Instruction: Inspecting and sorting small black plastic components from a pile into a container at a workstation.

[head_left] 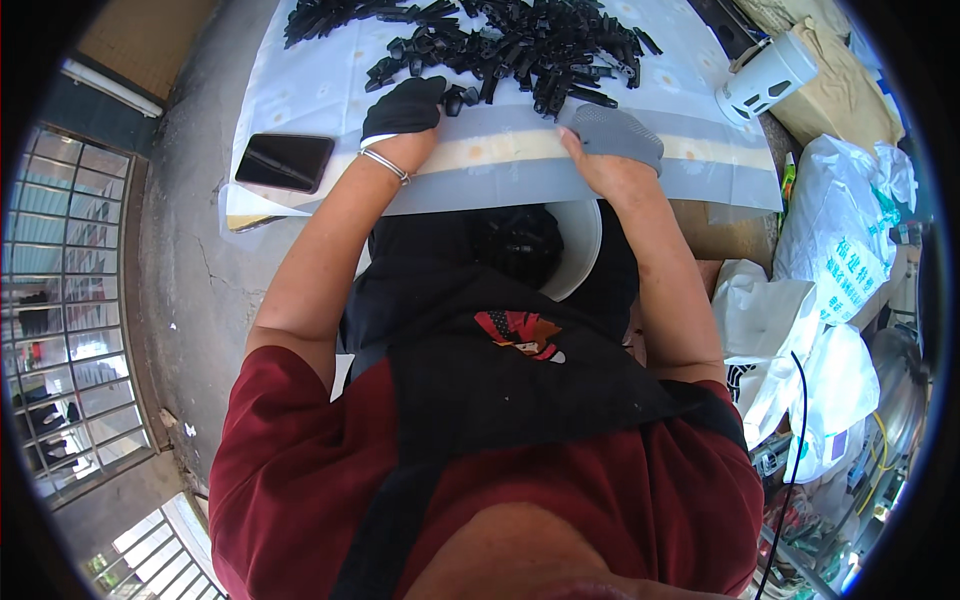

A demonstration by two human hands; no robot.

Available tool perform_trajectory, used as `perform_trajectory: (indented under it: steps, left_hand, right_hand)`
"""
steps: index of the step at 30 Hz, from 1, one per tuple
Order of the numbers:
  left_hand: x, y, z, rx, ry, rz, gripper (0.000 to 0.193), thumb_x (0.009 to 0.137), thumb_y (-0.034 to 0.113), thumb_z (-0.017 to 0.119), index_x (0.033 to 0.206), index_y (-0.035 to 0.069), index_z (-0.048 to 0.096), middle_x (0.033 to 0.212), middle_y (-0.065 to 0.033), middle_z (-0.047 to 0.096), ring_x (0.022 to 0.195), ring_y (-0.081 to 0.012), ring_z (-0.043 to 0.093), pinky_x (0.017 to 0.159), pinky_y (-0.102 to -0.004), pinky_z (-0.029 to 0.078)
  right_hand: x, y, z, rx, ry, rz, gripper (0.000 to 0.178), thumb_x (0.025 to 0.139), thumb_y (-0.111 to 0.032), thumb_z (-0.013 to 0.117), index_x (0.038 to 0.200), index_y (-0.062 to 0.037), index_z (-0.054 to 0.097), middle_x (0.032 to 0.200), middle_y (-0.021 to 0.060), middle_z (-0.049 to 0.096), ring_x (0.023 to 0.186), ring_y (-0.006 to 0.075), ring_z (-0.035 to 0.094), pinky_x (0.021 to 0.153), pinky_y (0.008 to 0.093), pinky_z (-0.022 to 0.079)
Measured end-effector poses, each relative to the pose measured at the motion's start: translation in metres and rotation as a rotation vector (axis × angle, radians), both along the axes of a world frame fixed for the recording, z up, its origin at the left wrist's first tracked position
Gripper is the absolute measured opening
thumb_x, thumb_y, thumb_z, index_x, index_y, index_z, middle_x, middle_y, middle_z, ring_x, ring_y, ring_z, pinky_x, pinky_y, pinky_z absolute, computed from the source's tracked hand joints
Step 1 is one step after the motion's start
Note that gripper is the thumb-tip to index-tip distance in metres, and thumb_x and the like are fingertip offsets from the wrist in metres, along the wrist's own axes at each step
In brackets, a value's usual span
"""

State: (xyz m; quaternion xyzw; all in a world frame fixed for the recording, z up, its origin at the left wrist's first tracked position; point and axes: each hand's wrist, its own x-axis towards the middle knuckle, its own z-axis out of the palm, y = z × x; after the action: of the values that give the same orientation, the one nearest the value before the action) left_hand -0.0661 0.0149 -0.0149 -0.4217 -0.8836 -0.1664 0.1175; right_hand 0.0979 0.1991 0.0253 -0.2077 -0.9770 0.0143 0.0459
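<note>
While a big heap of black pieces (560, 50), too many to count, lies on one table (320, 90), two gloved hands sit at its near edge, the left hand (405, 108) in black and the right hand (618, 138) in grey. I cannot tell if either hand's fingers are apart or closed on a piece. Around them are one dark phone (284, 162), one white cup (768, 76) and, below the table's edge, one white bucket (588, 240) with more black pieces inside.

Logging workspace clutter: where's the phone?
In the head view, the phone lies near the left edge of the white table cover, left of the left hand.
</note>
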Motion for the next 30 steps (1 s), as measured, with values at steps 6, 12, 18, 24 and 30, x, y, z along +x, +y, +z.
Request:
perform_trajectory:
  steps: [6,12,18,24,30]
  left_hand:
    - [-0.011,-0.020,-0.001,0.184,-0.081,0.020,0.022,0.078,0.014,0.049,0.096,0.011,0.060,0.088,-0.0123,0.061,0.080,-0.0297,0.058,0.073,-0.0360,0.047]
    - [-0.008,-0.022,0.008,0.096,-0.211,0.115,0.026,0.077,0.014,0.046,0.099,0.010,0.060,0.091,-0.0115,0.062,0.081,-0.0284,0.060,0.074,-0.0324,0.047]
    - [0.007,-0.026,0.014,0.204,-0.220,0.102,0.026,0.077,0.018,0.048,0.098,0.010,0.060,0.092,-0.0128,0.061,0.085,-0.0296,0.058,0.077,-0.0340,0.046]
    - [0.027,-0.010,0.015,-0.027,-0.060,-0.031,0.022,0.077,0.023,0.054,0.096,0.010,0.059,0.088,-0.0125,0.059,0.083,-0.0285,0.057,0.072,-0.0384,0.046]
    - [0.030,-0.007,0.008,-0.022,-0.034,-0.020,0.024,0.076,0.018,0.053,0.097,0.008,0.058,0.090,-0.0143,0.059,0.084,-0.0301,0.057,0.073,-0.0386,0.046]
  right_hand:
    - [0.008,0.004,-0.007,0.011,0.178,0.006,0.027,0.082,-0.027,0.049,0.095,-0.0060,0.058,0.095,0.0160,0.058,0.090,0.0327,0.054,0.078,0.0418,0.043]
    - [0.020,-0.015,-0.009,-0.088,0.363,0.232,0.025,0.082,-0.024,0.050,0.093,-0.0032,0.057,0.091,0.0181,0.057,0.087,0.0344,0.053,0.076,0.0422,0.042]
    - [0.024,-0.032,-0.012,-0.209,0.383,0.383,0.023,0.082,-0.022,0.048,0.090,-0.0015,0.055,0.084,0.0186,0.057,0.082,0.0351,0.053,0.072,0.0433,0.042]
    - [0.018,-0.043,-0.010,-0.241,0.290,0.383,0.026,0.083,-0.024,0.047,0.092,-0.0001,0.054,0.081,0.0182,0.057,0.079,0.0353,0.054,0.070,0.0446,0.041]
    - [0.020,-0.043,-0.016,-0.248,0.374,0.382,0.027,0.084,-0.027,0.046,0.092,-0.0023,0.054,0.079,0.0174,0.056,0.076,0.0351,0.053,0.068,0.0445,0.041]
